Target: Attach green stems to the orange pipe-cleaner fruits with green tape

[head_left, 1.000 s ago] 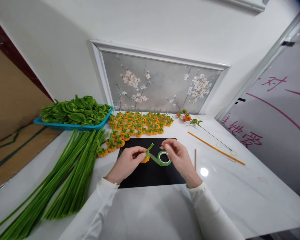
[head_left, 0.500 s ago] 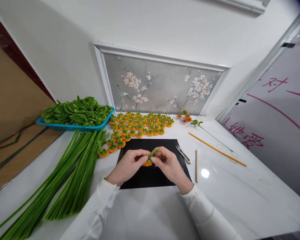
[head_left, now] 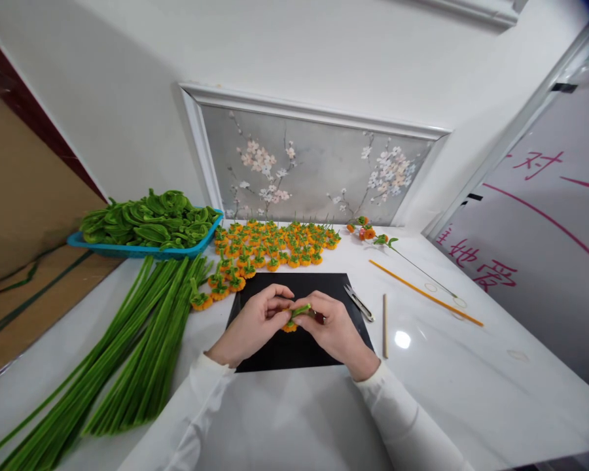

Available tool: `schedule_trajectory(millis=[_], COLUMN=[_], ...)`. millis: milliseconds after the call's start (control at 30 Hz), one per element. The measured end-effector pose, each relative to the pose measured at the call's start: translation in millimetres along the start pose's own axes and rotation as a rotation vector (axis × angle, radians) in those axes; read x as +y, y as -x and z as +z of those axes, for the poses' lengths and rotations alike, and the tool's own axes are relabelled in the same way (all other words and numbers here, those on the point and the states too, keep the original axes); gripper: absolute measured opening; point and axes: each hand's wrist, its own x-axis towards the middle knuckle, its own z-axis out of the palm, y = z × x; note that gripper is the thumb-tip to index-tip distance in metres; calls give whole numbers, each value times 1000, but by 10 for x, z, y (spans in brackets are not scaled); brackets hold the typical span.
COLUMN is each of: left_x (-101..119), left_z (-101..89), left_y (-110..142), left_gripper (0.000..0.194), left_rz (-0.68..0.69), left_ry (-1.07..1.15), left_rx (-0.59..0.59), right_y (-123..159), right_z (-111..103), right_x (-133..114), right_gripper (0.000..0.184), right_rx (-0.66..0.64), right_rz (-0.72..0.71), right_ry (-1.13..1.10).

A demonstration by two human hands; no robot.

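here are your white sleeves reaching in over the desk point(head_left: 422, 399), and near its left edge a thick spread of fuzzy green stems point(head_left: 142, 347) runs out toward the near left corner. now your hands: the left hand point(head_left: 256, 322) comes in with thumb and fingers closed in on an orange bloom point(head_left: 289, 327), and the right hand point(head_left: 330, 325) pinches at its short green stem, fingers bunched tight. you've got that bloom between both hands, over the middle of the black mat point(head_left: 294, 356), stem tilted up to the right. small snips point(head_left: 359, 303) lie at the mat's right edge, close to its far right corner, and just outside that edge sits a wooden stick point(head_left: 385, 327). beyond, an orange strip point(head_left: 425, 293) slants toward the desk's right edge. farther out, rows of orange flowers point(head_left: 275, 245) crowd toward the far edge, with a blue tray point(head_left: 142, 252) heaped with green leaves point(head_left: 152, 219) at the far left corner. right of the rows, a flower sprig point(head_left: 368, 232) stretches its thin stem out, and behind the far edge stands a framed blossom panel point(head_left: 319, 170).
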Motion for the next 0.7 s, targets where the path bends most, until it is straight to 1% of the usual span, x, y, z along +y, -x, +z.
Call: schedule_trajectory(millis=[300,433,600,700], left_x=[-1,20,15,-14], left_z=[5,-3,-7,3], left_y=[3,9,2,10], left_gripper=[28,24,14,22], left_rz=[-27,-31,39,84], left_ry=[22,19,-43,-99], left_rx=[-23,-31,-30,-25], right_y=[7,9,12,11], right_z=[-18,-25,-24,-21], right_x=[-4,-11,-5,6], right_gripper=[13,9,11,11], right_rx=[-31,-4,25,43], right_rz=[-53,-39,-45,-36], right_ry=[37,48,19,46])
